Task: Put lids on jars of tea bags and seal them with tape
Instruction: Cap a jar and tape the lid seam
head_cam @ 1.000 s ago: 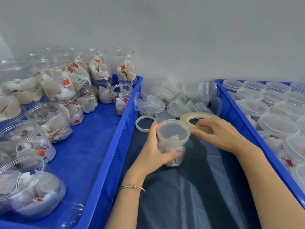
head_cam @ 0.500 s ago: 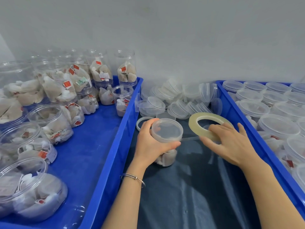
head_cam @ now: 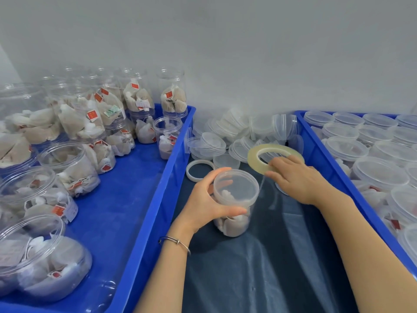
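Nearest me, two bare forearms reach forward over a dark cloth (head_cam: 259,279) spread between two blue crates. The left wrist wears a thin metal bangle (head_cam: 176,241). The left hand (head_cam: 203,205) curls round a lidded jar (head_cam: 234,199) of tea bags, thumb across the front just under the lid and fingers wrapped round the back; the jar stands on the cloth. To its right, the right hand (head_cam: 295,179) grips the roll of clear tape (head_cam: 274,158), tilted up, with fingertips over its near rim; a thin strip of tape runs from the roll down to the jar's side.

Just beyond the jar lies a white ring (head_cam: 200,170) on the cloth, and behind it a heap of loose clear lids (head_cam: 237,136) against the wall. The left crate (head_cam: 126,199) holds open jars stuffed with tea bags; the right crate (head_cam: 320,152) holds jars already wearing lids.
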`<state>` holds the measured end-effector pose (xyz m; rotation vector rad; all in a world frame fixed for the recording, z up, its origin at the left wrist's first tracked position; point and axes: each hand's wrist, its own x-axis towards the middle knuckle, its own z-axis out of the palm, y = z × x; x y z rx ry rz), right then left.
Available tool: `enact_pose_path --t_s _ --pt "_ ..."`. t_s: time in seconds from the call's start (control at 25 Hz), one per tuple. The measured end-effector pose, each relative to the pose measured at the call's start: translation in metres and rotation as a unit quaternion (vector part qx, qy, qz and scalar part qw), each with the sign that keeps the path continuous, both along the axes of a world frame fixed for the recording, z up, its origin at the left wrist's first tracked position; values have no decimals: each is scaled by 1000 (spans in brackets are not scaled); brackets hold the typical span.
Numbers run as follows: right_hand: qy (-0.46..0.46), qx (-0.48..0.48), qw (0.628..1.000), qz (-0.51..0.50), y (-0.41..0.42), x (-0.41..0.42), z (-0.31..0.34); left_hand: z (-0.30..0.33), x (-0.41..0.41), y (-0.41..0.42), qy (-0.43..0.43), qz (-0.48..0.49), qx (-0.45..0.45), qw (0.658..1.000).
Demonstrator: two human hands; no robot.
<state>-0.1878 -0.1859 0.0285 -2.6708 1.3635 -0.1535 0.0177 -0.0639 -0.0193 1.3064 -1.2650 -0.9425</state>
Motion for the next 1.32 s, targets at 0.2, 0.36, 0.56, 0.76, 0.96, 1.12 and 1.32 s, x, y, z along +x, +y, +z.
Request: enact_pose_path --t_s 0.2,0.36,0.56,0.76,0.96,1.12,1.32 --pt "-54 62 992 92 0 19 -8 16 2 5 1 -77 68 995" --pt "-106 78 987 87 6 15 -10 45 5 11 -248 -52 120 960" --pt "-87 23 992 86 11 13 -8 56 -63 -4 -434 24 222 873" --pt "-70 -20 995 68 8 -8 -8 50 -48 -25 -484 31 82 871" --pt "-62 -51 996 44 11 -6 -11 58 -38 -38 -473 -70 144 866" --pt "-46 -67 996 23 15 -5 -17 44 -65 -35 -480 44 91 871" --pt "-81 -75 994 0 20 1 -23 32 -62 -32 -468 127 17 874"
